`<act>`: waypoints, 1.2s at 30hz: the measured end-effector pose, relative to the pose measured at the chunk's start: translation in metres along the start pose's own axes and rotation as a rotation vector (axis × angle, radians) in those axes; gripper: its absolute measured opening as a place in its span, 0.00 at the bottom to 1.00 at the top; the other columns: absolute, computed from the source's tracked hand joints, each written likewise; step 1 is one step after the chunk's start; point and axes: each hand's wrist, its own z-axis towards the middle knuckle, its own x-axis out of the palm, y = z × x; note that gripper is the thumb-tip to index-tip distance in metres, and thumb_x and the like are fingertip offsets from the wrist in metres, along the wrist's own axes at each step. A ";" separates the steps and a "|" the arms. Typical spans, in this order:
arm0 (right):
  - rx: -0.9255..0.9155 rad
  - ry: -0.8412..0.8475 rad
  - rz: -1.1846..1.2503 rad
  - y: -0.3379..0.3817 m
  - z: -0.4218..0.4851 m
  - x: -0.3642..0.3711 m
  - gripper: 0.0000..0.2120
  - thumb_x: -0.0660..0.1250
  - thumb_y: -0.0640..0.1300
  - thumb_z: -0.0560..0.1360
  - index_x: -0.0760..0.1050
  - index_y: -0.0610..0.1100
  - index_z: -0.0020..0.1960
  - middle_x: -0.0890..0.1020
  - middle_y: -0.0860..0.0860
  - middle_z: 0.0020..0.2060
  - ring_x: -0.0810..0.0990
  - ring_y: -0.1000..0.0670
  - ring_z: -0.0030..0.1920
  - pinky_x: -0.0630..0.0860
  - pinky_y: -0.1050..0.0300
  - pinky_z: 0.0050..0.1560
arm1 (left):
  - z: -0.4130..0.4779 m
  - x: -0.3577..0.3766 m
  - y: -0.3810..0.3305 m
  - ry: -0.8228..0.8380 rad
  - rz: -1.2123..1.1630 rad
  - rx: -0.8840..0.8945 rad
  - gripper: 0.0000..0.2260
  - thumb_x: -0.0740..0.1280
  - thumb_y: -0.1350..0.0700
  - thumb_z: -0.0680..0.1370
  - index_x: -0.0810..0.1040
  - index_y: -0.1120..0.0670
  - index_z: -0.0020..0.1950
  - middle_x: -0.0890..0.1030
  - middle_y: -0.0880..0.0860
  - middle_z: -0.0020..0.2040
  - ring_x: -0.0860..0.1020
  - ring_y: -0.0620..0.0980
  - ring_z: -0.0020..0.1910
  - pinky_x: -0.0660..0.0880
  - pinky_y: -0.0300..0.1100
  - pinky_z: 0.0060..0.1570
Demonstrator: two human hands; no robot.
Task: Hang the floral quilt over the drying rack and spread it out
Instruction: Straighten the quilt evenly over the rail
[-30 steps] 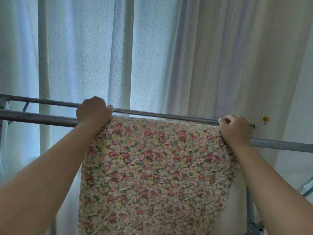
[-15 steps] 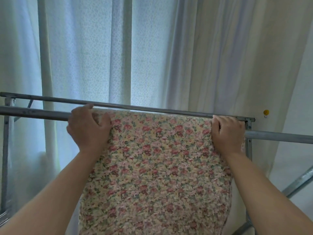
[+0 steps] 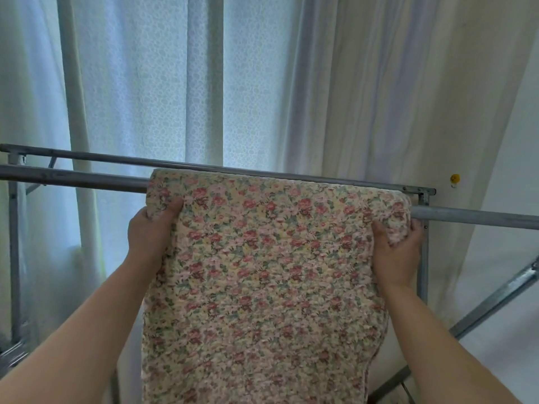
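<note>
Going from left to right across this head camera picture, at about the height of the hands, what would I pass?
Drying rack's left post → left hand → floral quilt → right hand → drying rack's right post → slanted brace.

Both hands point(image 3: 151, 231) point(image 3: 396, 252) raised, fingers clamped shut.

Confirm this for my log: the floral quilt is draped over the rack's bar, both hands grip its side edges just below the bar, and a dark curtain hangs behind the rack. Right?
Not quite. In the head view the curtain behind the drying rack is pale and sheer, not dark. The rest stands: the floral quilt is draped over the bar, with the left hand and right hand gripping its side edges just below it.
</note>
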 end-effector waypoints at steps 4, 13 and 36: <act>-0.058 -0.087 0.006 0.013 0.019 -0.004 0.24 0.67 0.52 0.73 0.65 0.40 0.63 0.75 0.41 0.60 0.74 0.43 0.58 0.71 0.53 0.55 | 0.003 0.011 -0.017 -0.113 0.008 0.104 0.16 0.68 0.36 0.66 0.77 0.47 0.41 0.80 0.46 0.42 0.79 0.50 0.45 0.76 0.48 0.49; -0.118 -0.050 -0.457 0.039 0.074 -0.008 0.16 0.64 0.50 0.75 0.74 0.42 0.58 0.72 0.37 0.56 0.73 0.37 0.53 0.69 0.52 0.50 | 0.012 0.043 -0.045 -0.367 0.343 0.238 0.25 0.66 0.38 0.70 0.69 0.58 0.52 0.75 0.55 0.48 0.74 0.55 0.44 0.66 0.46 0.42; -0.566 0.229 -0.711 0.059 0.009 0.048 0.25 0.43 0.54 0.78 0.67 0.45 0.67 0.70 0.44 0.66 0.61 0.43 0.70 0.42 0.28 0.65 | -0.029 0.006 0.015 0.051 0.067 0.018 0.16 0.71 0.41 0.67 0.76 0.51 0.46 0.79 0.46 0.42 0.79 0.48 0.41 0.73 0.40 0.35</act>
